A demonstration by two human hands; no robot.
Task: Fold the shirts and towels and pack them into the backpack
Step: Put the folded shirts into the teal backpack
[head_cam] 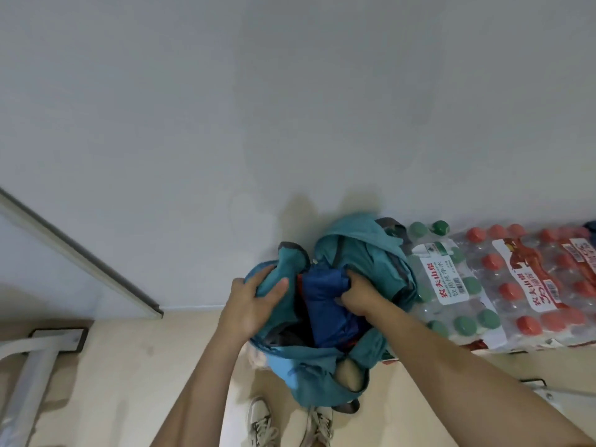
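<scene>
Two bare hands work at a teal backpack (309, 359) standing open on the floor (129, 382) at centre, against the wall (290, 91). At 8 o'clock a white post (29, 382) w/ a dark foot plate slants up from the frame edge; a grey rail (80, 253) runs diagonally at 9. Left hand (254, 304) grips the bag's left rim, fingers curled over the teal fabric, pulling the mouth wide. Inside the opening sits blue folded cloth (325, 304), w/ a red edge on its left side. Right hand (361, 295), closed in a fist on that cloth, sits just inside the mouth at its 3 o'clock side. Below, at 6, two white sneakers (290, 424). At 3 o'clock, touching the bag, shrink-wrapped water packs (451, 285): green caps first, red caps further right.
</scene>
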